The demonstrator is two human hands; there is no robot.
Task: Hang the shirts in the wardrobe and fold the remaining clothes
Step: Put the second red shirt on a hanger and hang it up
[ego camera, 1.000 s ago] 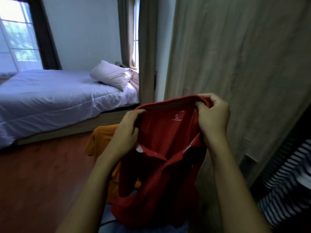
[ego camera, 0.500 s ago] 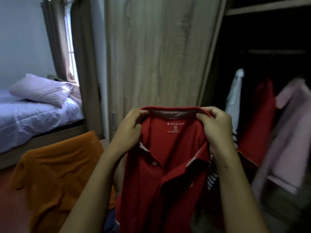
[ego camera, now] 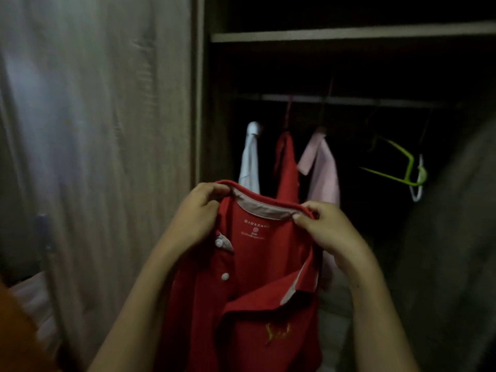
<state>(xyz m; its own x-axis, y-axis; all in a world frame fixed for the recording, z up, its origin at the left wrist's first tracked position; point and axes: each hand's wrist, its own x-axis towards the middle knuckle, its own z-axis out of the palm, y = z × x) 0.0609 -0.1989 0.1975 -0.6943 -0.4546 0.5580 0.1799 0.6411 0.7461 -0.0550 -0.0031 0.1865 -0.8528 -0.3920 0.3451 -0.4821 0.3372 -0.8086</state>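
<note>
At your far right hangs an empty green hanger, with a white hanger just beside it.

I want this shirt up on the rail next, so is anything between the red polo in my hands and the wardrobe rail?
Nothing visible blocks it: the wardrobe is open and the red polo, held by left hand and right hand, faces the rail. It has no hanger yet; a green hanger hangs free.

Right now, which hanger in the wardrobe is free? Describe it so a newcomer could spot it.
Look inside the open wardrobe, along the rail. Right of the three hanging shirts is the green hanger. It alone is bare and bright lime, with a white hanger just behind it.
</note>
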